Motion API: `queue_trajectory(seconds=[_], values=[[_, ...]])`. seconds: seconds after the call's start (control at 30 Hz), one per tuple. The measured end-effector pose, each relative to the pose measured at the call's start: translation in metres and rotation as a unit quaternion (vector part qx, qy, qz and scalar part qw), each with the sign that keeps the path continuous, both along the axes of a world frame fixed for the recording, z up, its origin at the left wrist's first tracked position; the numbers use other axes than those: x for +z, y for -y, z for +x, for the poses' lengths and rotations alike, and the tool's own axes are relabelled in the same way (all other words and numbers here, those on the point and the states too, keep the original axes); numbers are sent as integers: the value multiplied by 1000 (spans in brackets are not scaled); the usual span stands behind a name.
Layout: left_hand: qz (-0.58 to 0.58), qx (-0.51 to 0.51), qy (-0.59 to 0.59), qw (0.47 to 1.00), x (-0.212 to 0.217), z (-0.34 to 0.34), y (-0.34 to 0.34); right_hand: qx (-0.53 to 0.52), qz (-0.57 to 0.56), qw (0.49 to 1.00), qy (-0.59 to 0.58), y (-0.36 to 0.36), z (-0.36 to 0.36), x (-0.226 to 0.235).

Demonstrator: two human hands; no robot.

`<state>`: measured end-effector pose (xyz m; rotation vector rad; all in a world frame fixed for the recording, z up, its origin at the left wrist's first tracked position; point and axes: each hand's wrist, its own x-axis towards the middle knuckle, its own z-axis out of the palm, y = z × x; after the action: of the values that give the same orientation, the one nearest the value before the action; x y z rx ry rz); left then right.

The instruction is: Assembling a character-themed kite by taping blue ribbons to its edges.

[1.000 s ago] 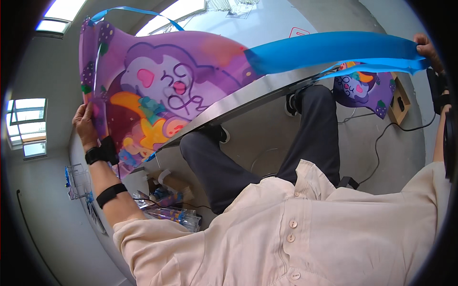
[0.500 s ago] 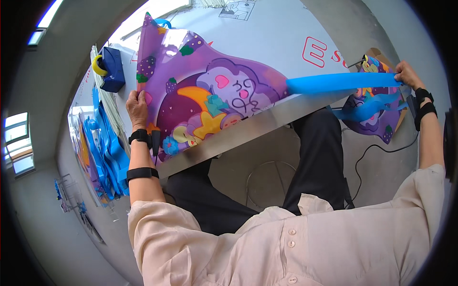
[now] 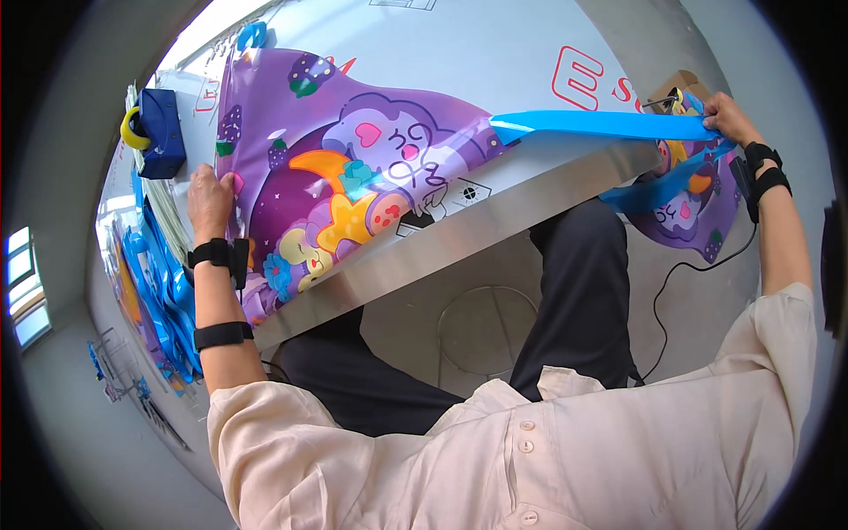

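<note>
A glossy purple plastic sheet (image 3: 283, 168), printed with clouds, a moon and stars, lies over the near part of the table. My left hand (image 3: 212, 201) is closed on its left edge, fingers curled. From the sheet's right corner a flat blue plastic strip (image 3: 609, 124) stretches out taut to my right hand (image 3: 731, 122), which pinches its far end. Beneath that hand hangs another blue strip (image 3: 658, 187), in front of a second purple printed sheet (image 3: 698, 212) lower at the right.
The white-topped table (image 3: 477, 53) has a metal front edge (image 3: 459, 234) above my knees. At the left are a dark blue tape dispenser (image 3: 161, 132) with a yellow roll, and several blue strips (image 3: 168, 283). A cardboard box (image 3: 693, 86) and a black cable (image 3: 664, 287) are at the right.
The purple sheet has shifted left in the picture with my left hand. My right hand is slightly farther left and higher, still holding the strip. More of the tabletop shows by the front edge.
</note>
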<state>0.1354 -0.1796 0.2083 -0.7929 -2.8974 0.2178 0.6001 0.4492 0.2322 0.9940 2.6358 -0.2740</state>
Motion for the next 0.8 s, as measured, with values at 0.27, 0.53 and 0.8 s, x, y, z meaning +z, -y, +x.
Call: queue_trajectory(seconds=[0.27, 0.53, 0.8], values=[[266, -261, 152, 916, 21, 215, -129, 17, 11, 998, -57, -4, -3, 12], [174, -234, 117, 949, -34, 277, -176, 44, 12, 993, -108, 3, -13, 38], [137, -217, 90, 962, -32, 281, -189, -38, -17, 995, -94, 16, -2, 174]])
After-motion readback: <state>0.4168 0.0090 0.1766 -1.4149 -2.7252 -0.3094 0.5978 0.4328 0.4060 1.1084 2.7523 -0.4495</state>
